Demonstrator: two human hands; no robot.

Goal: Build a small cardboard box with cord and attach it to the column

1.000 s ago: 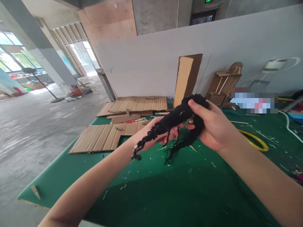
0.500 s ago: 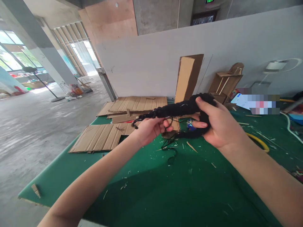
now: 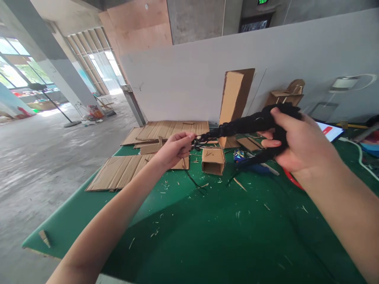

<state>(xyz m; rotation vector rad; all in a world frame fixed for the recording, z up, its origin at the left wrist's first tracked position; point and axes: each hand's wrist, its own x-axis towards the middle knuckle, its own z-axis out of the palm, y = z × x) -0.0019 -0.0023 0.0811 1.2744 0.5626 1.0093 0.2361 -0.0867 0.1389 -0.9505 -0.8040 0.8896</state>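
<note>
A long black yarn braid [image 3: 242, 125] stretches level between my two hands above the green table [image 3: 207, 228]. My left hand [image 3: 174, 150] pinches its thin left end, fingers closed. My right hand [image 3: 299, 146] is closed round the thick bundled end at the upper right. A loose black strand [image 3: 195, 182] trails from the braid down onto the table. A small open cardboard box [image 3: 213, 160] lies on the table below the braid.
Flat corrugated cardboard sheets [image 3: 127, 171] lie at the table's left and back. A tall cardboard piece [image 3: 233, 98] and a small cardboard frame [image 3: 286, 94] lean on the white wall. Small scraps and sticks litter the green surface. A phone [image 3: 330, 131] lies at the right.
My hands have moved apart: the right hand rose to the right, the left pulled the thin end leftward. The braid went from hanging bent to stretched straight, uncovering the small box.
</note>
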